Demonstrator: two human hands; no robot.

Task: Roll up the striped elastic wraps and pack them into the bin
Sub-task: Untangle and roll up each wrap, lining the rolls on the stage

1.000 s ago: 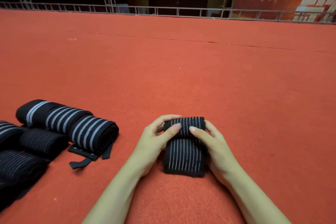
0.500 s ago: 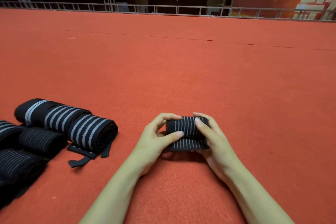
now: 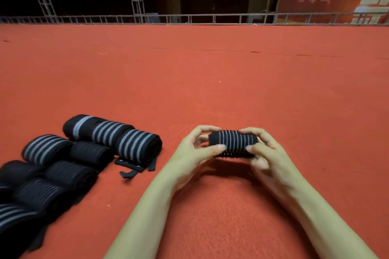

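Both ends of the rolled striped wrap, lower centre of frame, are pinched: left hand one, right hand the other. Probably light, soft, springy; grip across layers or it unwinds.

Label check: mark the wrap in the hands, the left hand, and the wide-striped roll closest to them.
wrap point(image 3: 233, 143), head view, middle of its striped face.
left hand point(image 3: 187, 153), head view, middle of the hand.
wide-striped roll point(image 3: 134, 143), head view, striped side near its open end.
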